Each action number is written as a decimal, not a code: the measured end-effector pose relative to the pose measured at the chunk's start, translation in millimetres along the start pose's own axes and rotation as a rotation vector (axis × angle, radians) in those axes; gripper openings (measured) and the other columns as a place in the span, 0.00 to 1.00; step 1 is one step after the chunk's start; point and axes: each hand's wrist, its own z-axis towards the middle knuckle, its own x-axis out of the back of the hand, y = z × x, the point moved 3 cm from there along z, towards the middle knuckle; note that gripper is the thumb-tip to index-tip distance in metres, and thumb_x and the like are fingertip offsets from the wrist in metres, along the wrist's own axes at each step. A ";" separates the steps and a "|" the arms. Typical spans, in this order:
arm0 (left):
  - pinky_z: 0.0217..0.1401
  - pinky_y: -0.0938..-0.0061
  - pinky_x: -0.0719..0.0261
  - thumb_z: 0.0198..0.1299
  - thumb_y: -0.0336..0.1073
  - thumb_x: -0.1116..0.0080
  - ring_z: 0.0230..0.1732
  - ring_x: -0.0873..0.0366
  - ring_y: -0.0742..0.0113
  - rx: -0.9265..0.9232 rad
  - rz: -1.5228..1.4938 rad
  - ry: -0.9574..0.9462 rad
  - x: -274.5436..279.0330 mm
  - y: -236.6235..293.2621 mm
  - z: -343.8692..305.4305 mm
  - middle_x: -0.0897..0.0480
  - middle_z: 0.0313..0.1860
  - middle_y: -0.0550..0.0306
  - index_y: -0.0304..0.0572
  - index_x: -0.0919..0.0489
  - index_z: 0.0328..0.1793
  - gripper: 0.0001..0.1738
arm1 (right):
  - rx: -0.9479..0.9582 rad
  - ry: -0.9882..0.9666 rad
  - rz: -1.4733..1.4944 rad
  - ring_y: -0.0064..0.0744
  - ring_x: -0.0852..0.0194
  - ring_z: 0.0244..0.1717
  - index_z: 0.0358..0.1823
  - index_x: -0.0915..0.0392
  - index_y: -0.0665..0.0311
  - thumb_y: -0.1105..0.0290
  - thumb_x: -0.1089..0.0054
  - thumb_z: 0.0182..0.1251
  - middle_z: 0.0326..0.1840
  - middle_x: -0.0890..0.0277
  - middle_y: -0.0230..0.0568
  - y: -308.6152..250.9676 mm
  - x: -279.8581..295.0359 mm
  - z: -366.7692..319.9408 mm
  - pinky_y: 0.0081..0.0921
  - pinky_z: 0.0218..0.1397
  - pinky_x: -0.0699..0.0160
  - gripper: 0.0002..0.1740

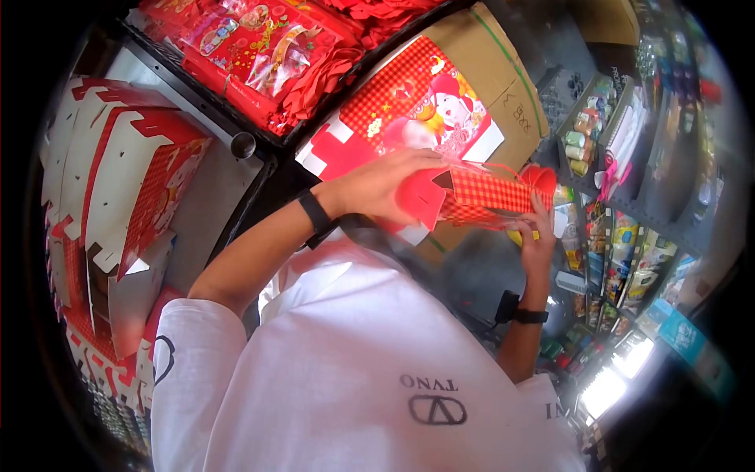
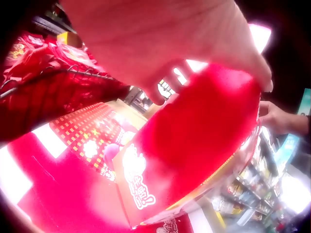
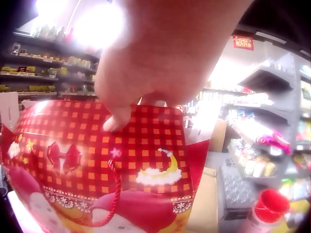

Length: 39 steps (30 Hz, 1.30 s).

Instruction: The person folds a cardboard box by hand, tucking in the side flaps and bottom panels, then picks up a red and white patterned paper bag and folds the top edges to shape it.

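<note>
A red checkered cardboard gift box [image 1: 489, 190] with cartoon figures is held up in front of the person's chest. The left hand [image 1: 393, 187] grips it at its plain red end flap, and in the left wrist view that hand spans the top of the red panel [image 2: 209, 121]. At the opposite end, the right hand [image 1: 539, 236] holds the box, its thumb lying on the checkered face [image 3: 87, 119] in the right wrist view. A twisted red cord handle [image 3: 115, 194] hangs down that face. Behind lies a flat printed box blank [image 1: 417, 94].
Under the blank is a brown carton [image 1: 503, 71]. A black crate [image 1: 275, 145] of red packets [image 1: 259, 47] stands at the top. Folded box blanks [image 1: 141, 173] stack at left. A red cup-like container [image 3: 272, 204] and stocked shelves [image 3: 257, 150] are at right.
</note>
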 end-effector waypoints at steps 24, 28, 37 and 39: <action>0.82 0.57 0.30 0.44 0.35 0.11 0.77 0.26 0.45 -0.008 -0.123 0.099 -6.1 1.2 -6.3 0.22 0.75 0.42 0.39 0.27 0.72 0.48 | 0.016 0.014 0.005 0.49 0.36 0.86 0.41 0.17 0.64 0.71 0.36 0.72 0.80 0.25 0.49 1.1 -0.1 -7.8 0.57 0.93 0.64 0.04; 0.85 0.57 0.33 0.46 0.32 0.12 0.81 0.29 0.47 -0.044 -0.279 0.099 -16.7 -10.9 -5.2 0.25 0.79 0.43 0.39 0.29 0.74 0.49 | 0.075 -0.021 -0.099 0.50 0.38 0.87 0.44 0.14 0.61 0.65 0.31 0.71 0.83 0.28 0.45 -17.3 6.9 -0.9 0.61 0.92 0.66 0.08; 0.86 0.58 0.35 0.55 0.28 0.19 0.84 0.34 0.54 0.092 -0.473 -0.008 -17.0 -27.3 -9.6 0.29 0.84 0.47 0.42 0.22 0.70 0.35 | 0.129 -0.019 -0.198 0.52 0.41 0.88 0.39 0.12 0.58 0.62 0.30 0.68 0.84 0.29 0.41 -26.7 -13.2 1.2 0.69 0.90 0.68 0.08; 0.86 0.56 0.35 0.51 0.30 0.15 0.85 0.34 0.54 0.147 -0.467 0.020 -15.3 -12.5 -7.5 0.28 0.84 0.46 0.43 0.25 0.76 0.44 | 0.138 -0.011 -0.205 0.52 0.41 0.87 0.37 0.12 0.57 0.62 0.30 0.68 0.83 0.29 0.41 -24.1 -14.1 2.0 0.70 0.90 0.68 0.07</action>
